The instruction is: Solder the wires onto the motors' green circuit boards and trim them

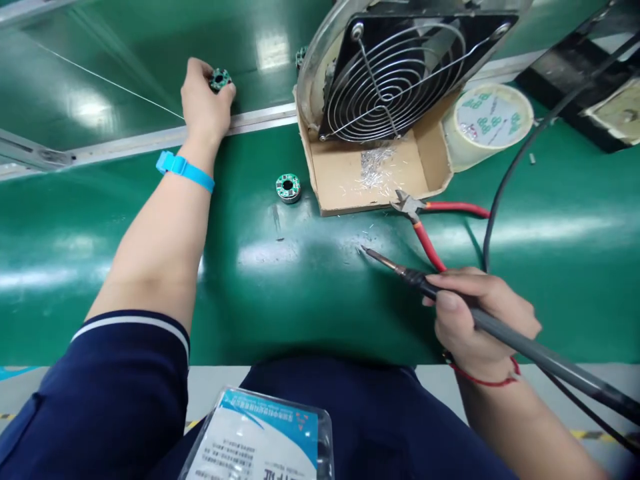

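Note:
My left hand point(207, 107) reaches past the metal rail at the back, its fingers closed around a small round circuit board point(220, 80) with a hole in its middle. In my right hand point(483, 320) is a soldering iron point(425, 285), gripped like a pen, its tip pointing left just over the green mat. A second ring-shaped circuit board point(289, 188), on a dark round base, rests on the mat between my hands. Red-handled cutting pliers point(417, 217) lie beyond the iron, their jaws against the edge of a cardboard tray point(340, 193).
A fan with a wire guard point(387, 97) stands in the tray, behind clipped wire bits point(375, 167). To its right are a tape roll point(490, 123) and a black cable point(505, 180). Another board point(301, 57) shows partly behind the fan. A metal rail point(260, 119) crosses the bench.

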The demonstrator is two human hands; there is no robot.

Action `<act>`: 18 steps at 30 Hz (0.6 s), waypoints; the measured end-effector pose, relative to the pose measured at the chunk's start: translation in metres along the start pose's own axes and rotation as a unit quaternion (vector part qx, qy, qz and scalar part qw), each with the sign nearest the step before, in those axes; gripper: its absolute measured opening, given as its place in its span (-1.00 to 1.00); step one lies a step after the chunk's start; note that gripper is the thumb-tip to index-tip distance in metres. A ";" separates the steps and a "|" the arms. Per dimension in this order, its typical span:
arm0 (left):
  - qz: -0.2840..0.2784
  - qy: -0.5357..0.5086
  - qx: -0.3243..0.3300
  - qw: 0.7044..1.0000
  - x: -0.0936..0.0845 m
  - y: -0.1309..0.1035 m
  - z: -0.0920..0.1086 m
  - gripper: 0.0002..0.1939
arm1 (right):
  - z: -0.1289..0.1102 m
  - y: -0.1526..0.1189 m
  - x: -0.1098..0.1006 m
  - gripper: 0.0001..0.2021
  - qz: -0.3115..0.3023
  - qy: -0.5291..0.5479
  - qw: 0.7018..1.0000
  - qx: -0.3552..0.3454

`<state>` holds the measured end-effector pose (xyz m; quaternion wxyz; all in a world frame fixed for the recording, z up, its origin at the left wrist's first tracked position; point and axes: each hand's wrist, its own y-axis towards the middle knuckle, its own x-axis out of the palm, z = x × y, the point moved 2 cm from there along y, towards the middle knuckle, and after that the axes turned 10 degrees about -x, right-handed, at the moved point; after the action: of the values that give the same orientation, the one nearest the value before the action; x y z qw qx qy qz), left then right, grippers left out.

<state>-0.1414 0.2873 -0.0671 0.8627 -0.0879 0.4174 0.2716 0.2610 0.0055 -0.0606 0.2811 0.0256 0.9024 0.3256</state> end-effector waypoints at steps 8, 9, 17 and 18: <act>0.056 0.072 0.002 0.996 -0.032 -0.025 -0.004 -0.45 | -0.003 0.008 0.004 -0.93 -0.019 0.031 0.999 -0.022; 0.062 0.048 0.025 0.997 -0.036 -0.034 -0.005 -0.49 | -0.002 0.007 0.004 -0.93 -0.015 0.034 0.999 -0.023; -0.211 -0.132 0.164 0.954 -0.026 -0.140 -0.021 -0.58 | 0.001 0.005 0.005 -0.86 0.035 0.035 0.997 -0.052; -0.241 -0.148 0.169 0.944 -0.025 -0.149 -0.021 -0.52 | 0.000 0.007 0.005 -0.84 0.039 0.030 0.997 -0.059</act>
<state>-0.0877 0.1451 -0.0724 0.9566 0.0018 0.2913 -0.0091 0.2562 0.0125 -0.0585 0.2419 0.0346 0.8881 0.3894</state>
